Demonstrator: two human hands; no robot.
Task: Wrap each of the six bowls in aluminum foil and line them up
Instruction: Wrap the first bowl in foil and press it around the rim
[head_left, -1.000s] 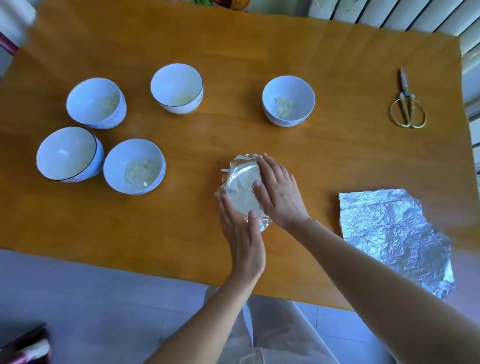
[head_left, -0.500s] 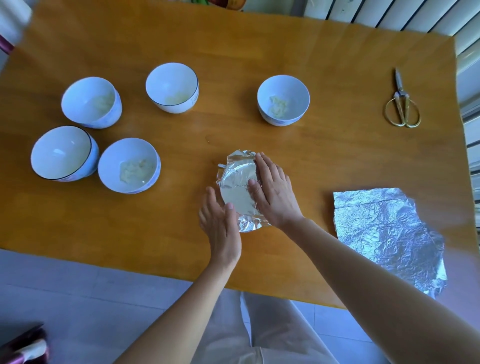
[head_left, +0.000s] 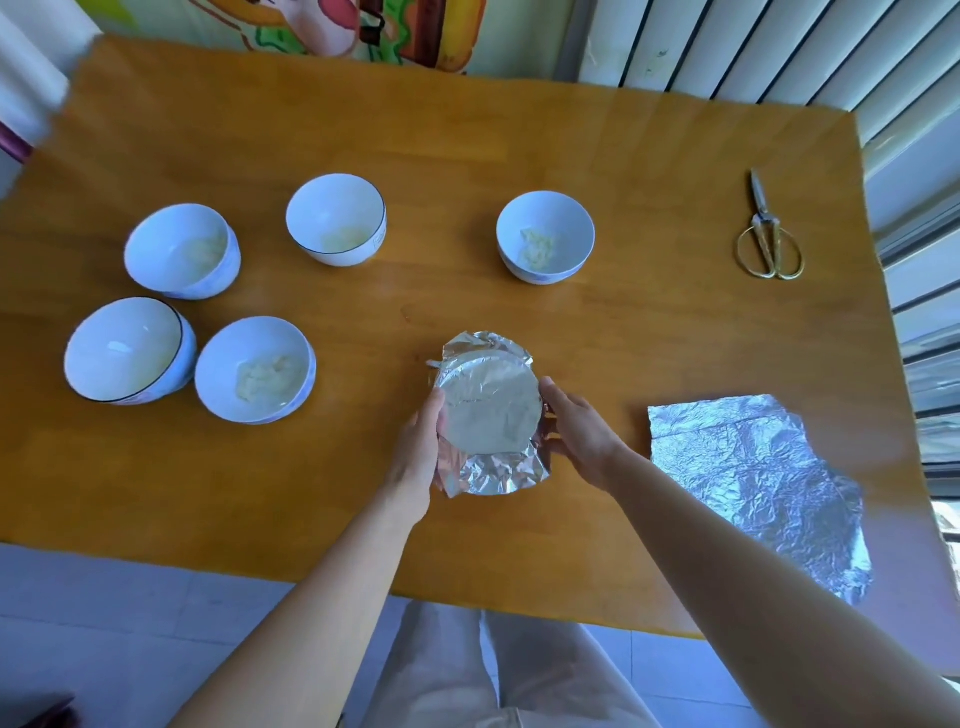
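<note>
Foil-wrapped bowl (head_left: 491, 410) near table (head_left: 519, 156) front edge, centre. Left hand (head_left: 418, 447) cups its left side and right hand (head_left: 579, 436) its right, fingers curled against crumpled foil. One unwrapped bowl (head_left: 545, 236) sits beyond it. Four open bowls (head_left: 182, 252) (head_left: 336, 218) (head_left: 130, 351) (head_left: 254, 369) stand at left. Spare foil sheet (head_left: 753, 467) lies flat at right, scissors (head_left: 769, 239) beyond it.

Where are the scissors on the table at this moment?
In the head view, the scissors lie near the far right edge of the table, beyond the loose foil sheet and right of the lone bowl.
</note>
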